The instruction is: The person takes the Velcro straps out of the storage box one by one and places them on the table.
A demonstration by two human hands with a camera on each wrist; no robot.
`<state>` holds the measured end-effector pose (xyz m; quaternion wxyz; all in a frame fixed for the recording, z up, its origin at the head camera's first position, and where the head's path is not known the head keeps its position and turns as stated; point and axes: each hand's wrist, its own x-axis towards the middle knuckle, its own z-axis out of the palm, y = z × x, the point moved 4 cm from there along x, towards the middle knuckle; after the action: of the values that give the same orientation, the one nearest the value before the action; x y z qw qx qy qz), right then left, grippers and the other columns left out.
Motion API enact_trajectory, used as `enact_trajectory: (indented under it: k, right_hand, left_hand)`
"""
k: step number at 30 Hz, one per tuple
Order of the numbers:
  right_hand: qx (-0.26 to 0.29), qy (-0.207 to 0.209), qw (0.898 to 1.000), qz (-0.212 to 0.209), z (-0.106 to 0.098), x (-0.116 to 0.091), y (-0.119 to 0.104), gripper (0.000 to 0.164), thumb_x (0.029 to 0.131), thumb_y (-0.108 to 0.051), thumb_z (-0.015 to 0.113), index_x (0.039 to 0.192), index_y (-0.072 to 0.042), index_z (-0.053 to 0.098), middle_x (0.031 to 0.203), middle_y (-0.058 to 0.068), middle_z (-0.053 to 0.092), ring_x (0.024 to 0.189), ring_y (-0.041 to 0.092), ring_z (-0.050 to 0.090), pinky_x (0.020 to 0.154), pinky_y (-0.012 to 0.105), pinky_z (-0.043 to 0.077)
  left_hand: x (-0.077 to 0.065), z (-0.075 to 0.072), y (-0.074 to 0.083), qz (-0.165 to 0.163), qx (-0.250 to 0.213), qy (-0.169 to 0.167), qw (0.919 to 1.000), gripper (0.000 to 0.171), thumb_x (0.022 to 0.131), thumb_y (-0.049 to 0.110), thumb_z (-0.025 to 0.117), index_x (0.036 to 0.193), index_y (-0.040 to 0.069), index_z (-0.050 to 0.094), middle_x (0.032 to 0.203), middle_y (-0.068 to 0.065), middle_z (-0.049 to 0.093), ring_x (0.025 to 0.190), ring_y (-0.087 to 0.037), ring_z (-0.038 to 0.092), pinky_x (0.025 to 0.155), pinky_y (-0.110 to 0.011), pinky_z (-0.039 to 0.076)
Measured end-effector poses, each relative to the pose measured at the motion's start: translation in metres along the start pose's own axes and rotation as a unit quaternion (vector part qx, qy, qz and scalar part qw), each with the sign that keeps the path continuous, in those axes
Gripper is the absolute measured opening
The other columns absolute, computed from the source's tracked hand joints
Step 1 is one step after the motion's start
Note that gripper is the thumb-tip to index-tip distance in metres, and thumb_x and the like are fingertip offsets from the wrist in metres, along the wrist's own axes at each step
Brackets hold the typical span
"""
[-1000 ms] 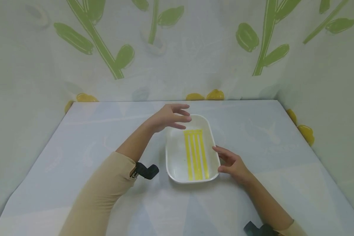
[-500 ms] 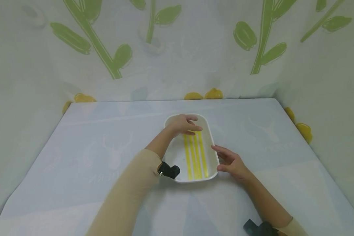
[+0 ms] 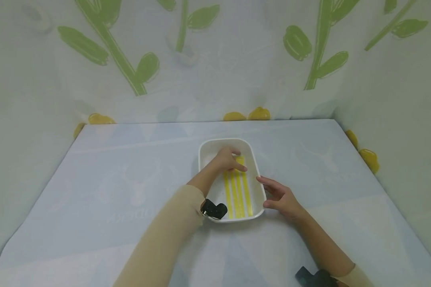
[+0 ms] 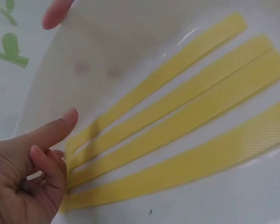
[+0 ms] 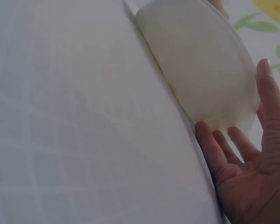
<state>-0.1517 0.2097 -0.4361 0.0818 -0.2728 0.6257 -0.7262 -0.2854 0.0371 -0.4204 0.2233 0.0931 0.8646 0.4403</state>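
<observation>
A white tray (image 3: 259,191) stands in the middle of the table. In it lies a flat yellow piece (image 3: 238,195), cut into several strips joined at the far end. My left hand (image 3: 226,159) reaches into the tray over that joined end. In the left wrist view one finger (image 4: 60,128) extends while the others curl right at the joined edge; I cannot tell whether they pinch it. At the tray's right side is my right hand (image 3: 281,199), spread fingers touching the rim. In the right wrist view its fingertips (image 5: 201,126) lie against the tray's outer wall.
A pale patterned cloth (image 3: 104,191) covers the table. Behind it rises a white backdrop (image 3: 230,59) printed with green leaves and yellow flowers. Each wrist carries a black camera, one (image 3: 215,209) hanging over the tray's near left corner.
My left hand has moved right and down from above the tray's far left rim to the joined end of the strips. The right hand has stayed at the tray's side.
</observation>
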Motion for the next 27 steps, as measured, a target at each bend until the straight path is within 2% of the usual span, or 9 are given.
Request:
enact_trajectory:
  k: [5,10,17,21,27]
  right_hand:
    - [-0.006,0.005,1.000,0.002,-0.002,-0.004,0.000,0.060,0.082,-0.009,0.073,0.137,-0.005,0.049,0.140,-0.008,0.049,0.126,0.008,0.047,0.090,0.023,0.048]
    - [-0.015,0.007,1.000,0.003,-0.001,-0.004,0.000,0.060,0.082,-0.009,0.072,0.137,-0.004,0.048,0.140,-0.008,0.049,0.126,0.008,0.048,0.091,0.022,0.048]
    - [-0.028,0.014,0.999,0.015,0.000,-0.005,-0.002,0.061,0.082,-0.012,0.073,0.137,-0.003,0.047,0.140,-0.010,0.049,0.125,0.006,0.047,0.092,0.022,0.047]
    - [-0.027,0.014,1.000,0.007,0.000,-0.007,-0.002,0.061,0.082,-0.013,0.073,0.137,-0.002,0.047,0.140,-0.010,0.049,0.126,0.006,0.047,0.093,0.021,0.046]
    - [-0.040,0.023,0.999,0.008,-0.001,-0.009,-0.003,0.061,0.083,-0.012,0.072,0.137,-0.002,0.047,0.140,-0.010,0.049,0.127,0.006,0.047,0.096,0.020,0.043]
  left_hand:
    - [0.002,0.007,0.004,0.023,0.045,0.009,0.9987,0.067,0.066,0.018,0.087,0.123,0.003,0.055,0.116,-0.014,0.055,0.066,-0.015,0.054,0.060,-0.021,0.046]
    - [-0.002,0.009,0.006,0.024,0.074,0.019,0.9968,0.064,0.066,0.016,0.086,0.121,0.004,0.054,0.110,-0.010,0.055,0.077,-0.018,0.056,0.066,-0.023,0.047]
    - [-0.005,0.010,0.009,0.037,0.062,0.008,0.9974,0.050,0.068,0.011,0.084,0.111,0.005,0.059,0.099,-0.009,0.056,0.069,-0.017,0.055,0.060,-0.023,0.047]
    - [-0.005,0.011,0.011,0.050,0.043,0.000,0.9978,0.047,0.070,0.010,0.082,0.109,0.005,0.059,0.089,-0.007,0.056,0.062,-0.016,0.053,0.055,-0.023,0.046]
    - [-0.003,0.010,0.014,0.074,0.011,0.008,0.9972,0.044,0.071,0.009,0.082,0.108,0.003,0.058,0.087,-0.008,0.062,0.058,-0.014,0.052,0.052,-0.022,0.046]
